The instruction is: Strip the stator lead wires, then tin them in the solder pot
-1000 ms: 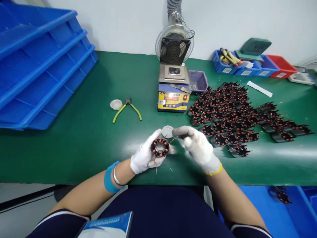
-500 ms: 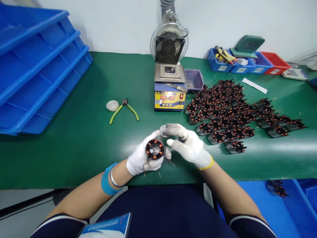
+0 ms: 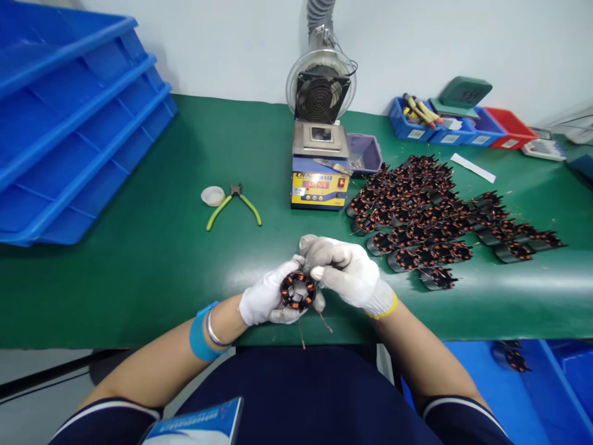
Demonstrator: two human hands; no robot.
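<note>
A ring-shaped motor stator (image 3: pixel 298 301) with copper windings rests in my left hand (image 3: pixel 264 301), its open face turned up. White-gloved fingers curl round its left side and underneath. Loose copper wire ends hang below it toward the table edge. My right hand (image 3: pixel 348 269), also gloved, is closed at the upper right rim of the stator, thumb and fingers pinched together. Whatever lies between those fingertips, perhaps a wire end, is too small to make out. Green-handled cutters (image 3: pixel 235 201) lie open on the green table beside a small white dish (image 3: pixel 213 196).
A yellow-and-blue solder pot (image 3: pixel 319 182) stands ahead under a fume duct (image 3: pixel 320 15), a grey bin (image 3: pixel 365 152) beside it. Many stators (image 3: pixel 417 213) crowd the right. Small parts bins (image 3: pixel 412 127) line the back; stacked blue trays (image 3: pixel 83 130) fill the left.
My right hand's fingers have come down and closed at the stator's rim; before, they were apart just off it. The stator has shifted slightly right and lower in my left hand.
</note>
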